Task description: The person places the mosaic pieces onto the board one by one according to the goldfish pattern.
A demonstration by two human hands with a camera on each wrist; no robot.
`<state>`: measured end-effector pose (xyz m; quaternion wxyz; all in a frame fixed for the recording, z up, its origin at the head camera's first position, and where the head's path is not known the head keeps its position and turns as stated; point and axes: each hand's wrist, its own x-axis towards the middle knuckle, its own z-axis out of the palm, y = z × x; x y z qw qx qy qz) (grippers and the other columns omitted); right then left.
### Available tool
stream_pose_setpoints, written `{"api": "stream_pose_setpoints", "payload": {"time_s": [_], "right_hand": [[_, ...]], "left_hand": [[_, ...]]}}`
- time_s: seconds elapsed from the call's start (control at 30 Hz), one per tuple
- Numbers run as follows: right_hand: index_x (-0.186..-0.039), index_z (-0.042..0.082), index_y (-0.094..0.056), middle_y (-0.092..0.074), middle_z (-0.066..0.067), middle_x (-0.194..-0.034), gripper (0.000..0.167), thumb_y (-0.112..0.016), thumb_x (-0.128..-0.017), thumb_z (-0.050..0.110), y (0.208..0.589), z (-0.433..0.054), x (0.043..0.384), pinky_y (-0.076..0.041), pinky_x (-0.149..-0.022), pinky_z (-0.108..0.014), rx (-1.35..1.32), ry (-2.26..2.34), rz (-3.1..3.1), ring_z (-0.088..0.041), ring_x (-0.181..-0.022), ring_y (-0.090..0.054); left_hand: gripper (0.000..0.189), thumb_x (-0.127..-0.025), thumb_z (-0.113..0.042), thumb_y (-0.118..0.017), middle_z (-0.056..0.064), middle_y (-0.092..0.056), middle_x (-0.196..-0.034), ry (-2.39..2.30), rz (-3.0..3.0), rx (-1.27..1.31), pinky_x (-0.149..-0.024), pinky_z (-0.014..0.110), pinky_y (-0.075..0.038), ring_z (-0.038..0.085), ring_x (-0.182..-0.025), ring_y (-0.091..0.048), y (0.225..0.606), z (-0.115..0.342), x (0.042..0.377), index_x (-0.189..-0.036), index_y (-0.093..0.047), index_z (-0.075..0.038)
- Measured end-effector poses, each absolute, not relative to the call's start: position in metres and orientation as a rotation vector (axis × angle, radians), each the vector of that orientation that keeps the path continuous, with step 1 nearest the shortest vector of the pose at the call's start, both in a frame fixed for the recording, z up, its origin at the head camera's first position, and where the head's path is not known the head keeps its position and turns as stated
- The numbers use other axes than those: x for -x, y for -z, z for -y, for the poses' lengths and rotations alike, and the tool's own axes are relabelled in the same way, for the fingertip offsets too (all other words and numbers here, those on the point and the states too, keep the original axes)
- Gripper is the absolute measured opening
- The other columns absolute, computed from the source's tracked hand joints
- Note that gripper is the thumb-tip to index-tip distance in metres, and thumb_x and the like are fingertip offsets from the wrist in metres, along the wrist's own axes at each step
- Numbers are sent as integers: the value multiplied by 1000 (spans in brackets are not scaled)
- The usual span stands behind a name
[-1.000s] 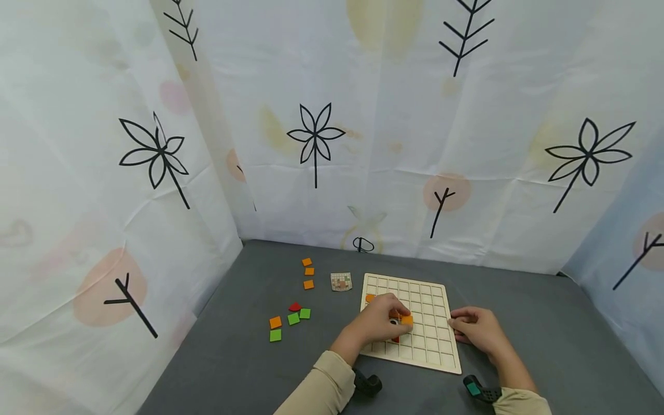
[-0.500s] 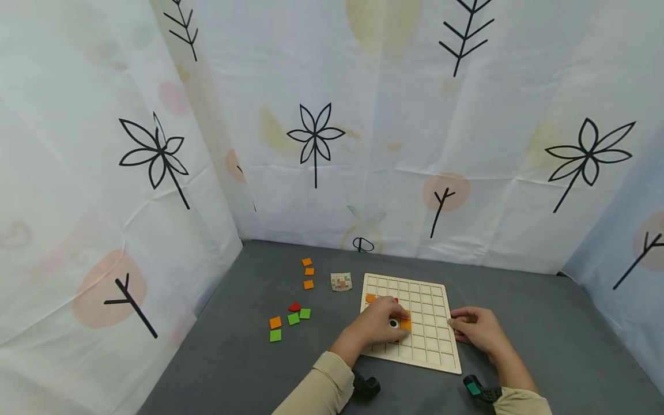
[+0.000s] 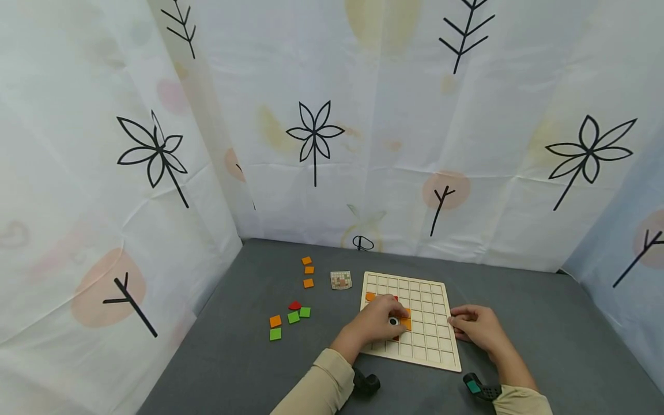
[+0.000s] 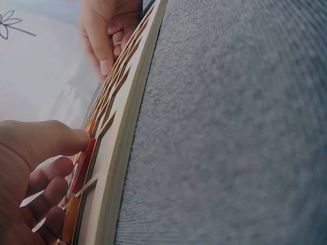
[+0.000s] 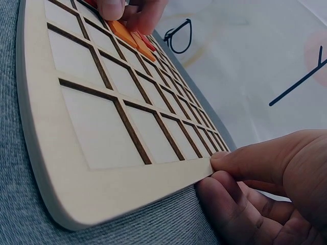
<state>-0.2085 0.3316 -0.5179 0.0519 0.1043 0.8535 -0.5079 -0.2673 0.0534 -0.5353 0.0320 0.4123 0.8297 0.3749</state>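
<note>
The pale wooden grid board (image 3: pixel 430 340) lies on the grey table. My left hand (image 3: pixel 377 320) is over its left half, thumb and forefinger at an orange square tile (image 3: pixel 407 324) set in the grid. Another orange tile (image 5: pixel 146 49) adjoins it. Beside the fingers show a white eye piece (image 3: pixel 393 321) and a red piece (image 4: pixel 83 167); the palm hides part of this cluster. Farther up the board sits an orange rounded piece (image 3: pixel 370 296). My right hand (image 3: pixel 479 329) pinches the board's right edge, thumb on top and fingers curled below.
Loose tiles lie left of the board: orange squares (image 3: pixel 308 283), green squares (image 3: pixel 275 334) and a red rounded piece (image 3: pixel 294 305). A small pattern card (image 3: pixel 340 280) rests near the board's far left corner. A patterned white curtain (image 3: pixel 384 144) encloses the table.
My left hand has lowered the orange tile, held slightly raised before, into the grid and shifted slightly left. My right hand stays at the board's edge.
</note>
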Motion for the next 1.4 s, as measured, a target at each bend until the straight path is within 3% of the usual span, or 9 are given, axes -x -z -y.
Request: {"api": "stream_pose_setpoints", "payload": {"time_s": [0.47, 0.6, 0.77, 1.0, 1.17, 1.4], "right_hand": [[-131, -16, -63, -72, -12, -96, 39, -69, -100, 7, 518, -331, 210, -64, -71, -30, -309, 1548, -2600, -15, -81, -74], [-131, -16, -63, -72, -12, -96, 40, -69, -100, 7, 517, -330, 210, -64, -71, -30, -313, 1550, -2596, -15, -81, -73], [-132, -16, -63, -73, -12, -97, 40, -70, -100, 8, 516, -330, 209, -64, -72, -30, -309, 1544, -2596, -14, -81, -73], [-130, -16, -63, -72, -11, -95, 39, -71, -100, 8, 518, -331, 210, -64, -71, -30, -312, 1554, -2588, -15, -80, -73], [-129, -16, -64, -73, -10, -94, 38, -70, -99, 6, 520, -331, 208, -64, -71, -31, -309, 1576, -2572, -16, -80, -74], [-129, -15, -64, -74, -9, -95, 37, -70, -100, 7, 518, -332, 208, -64, -71, -30, -303, 1572, -2575, -16, -81, -74]], "left_hand": [[25, -101, -19, -75, 4, -70, -118, -1255, -2514, -1191, -88, 20, -54, 14, -101, -63, 523, -36, 269, -123, -77, -8], [26, -101, -20, -75, 6, -70, -121, -1290, -2555, -1129, -98, 34, -53, 21, -107, -63, 515, -18, 277, -124, -77, -9], [26, -101, -20, -75, 10, -69, -119, -1337, -2628, -1010, -98, 47, -54, 30, -108, -64, 510, 13, 292, -123, -77, -7], [23, -99, -15, -77, 18, -69, -119, -1476, -2682, -888, -89, 42, -55, 36, -107, -63, 505, 64, 310, -120, -77, -5], [24, -97, -11, -79, 17, -70, -119, -1483, -2798, -802, -94, 52, -55, 35, -107, -64, 511, 97, 322, -119, -77, -3], [30, -96, -16, -81, 14, -69, -121, -1447, -2872, -549, -97, 51, -56, 29, -109, -65, 525, 132, 333, -124, -76, -5]]}}
